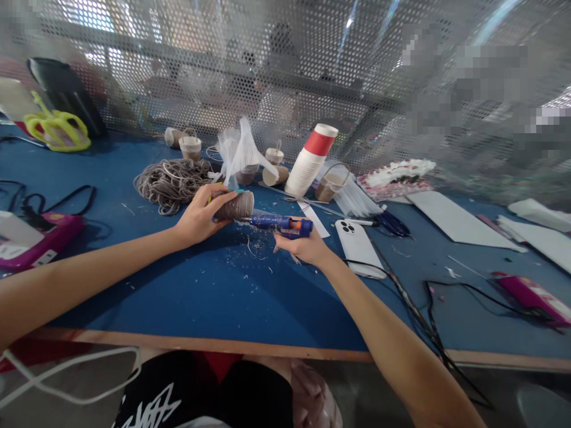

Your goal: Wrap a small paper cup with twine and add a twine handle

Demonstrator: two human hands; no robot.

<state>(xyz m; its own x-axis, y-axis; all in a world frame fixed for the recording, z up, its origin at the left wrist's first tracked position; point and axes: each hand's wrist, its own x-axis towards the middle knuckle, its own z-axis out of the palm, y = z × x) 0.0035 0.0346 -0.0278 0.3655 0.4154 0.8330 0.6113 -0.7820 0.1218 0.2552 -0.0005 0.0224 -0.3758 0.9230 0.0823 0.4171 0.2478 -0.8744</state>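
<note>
My left hand [200, 213] is wrapped round a small cup wound with grey-brown cord [238, 205], lying on its side over the table. In my right hand [306, 244] is a blue hot glue gun [279, 223], its nozzle pointing left and close to the cup's wall. Whether the tip touches the cord I cannot tell. Behind my left hand lies a tangled heap of grey cord [172, 178]. Thin glue strings and scraps are scattered on the blue table [267, 303] below the gun.
Behind my hands stand a leaning stack of paper cups [307, 163], white mesh material [243, 156] and several cord-wrapped cups, one a little basket [329, 185]. A white phone [360, 252] and black cable [423, 318] lie right. Purple power strips [42, 241] sit left and far right.
</note>
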